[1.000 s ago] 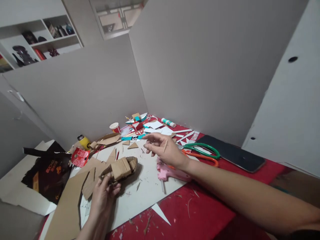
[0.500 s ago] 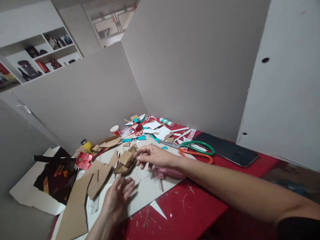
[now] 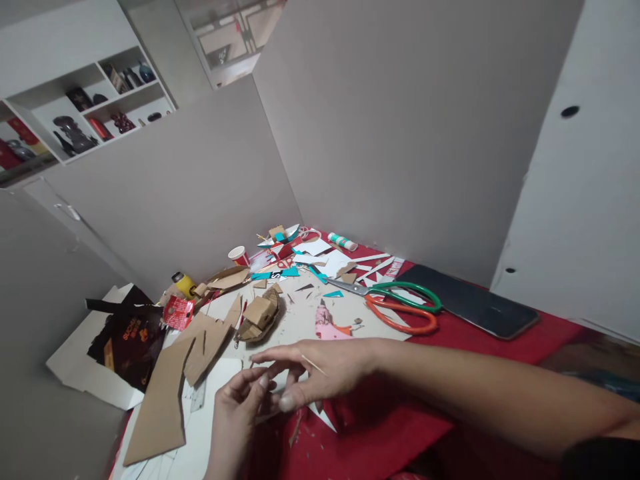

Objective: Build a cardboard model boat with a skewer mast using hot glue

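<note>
My left hand (image 3: 239, 408) is low in the view, its thumb and fingers pressed together; whatever they grip is too small or hidden to make out. Right against it, my right hand (image 3: 323, 375) reaches in from the right, its fingertips close to the left ones. A thin wooden stick (image 3: 314, 365) juts out between the right hand's fingers. Just beyond both hands sits a small cardboard boat (image 3: 259, 317) with a box-like cabin. A pink glue gun (image 3: 330, 325) lies behind the right hand, partly covered by it.
Scissors (image 3: 400, 307) with green and orange handles lie beside a black phone (image 3: 473, 303). Cut cardboard pieces (image 3: 160, 407) spread at the left. Paper scraps, a glue stick (image 3: 343, 241), a paper cup (image 3: 239, 255) and a yellow bottle (image 3: 184, 285) stand or lie farther back.
Both hands have come together nearer to me; the right moved down and away from the cardboard boat. The left fingers, spread before, have closed. More of the glue gun shows.
</note>
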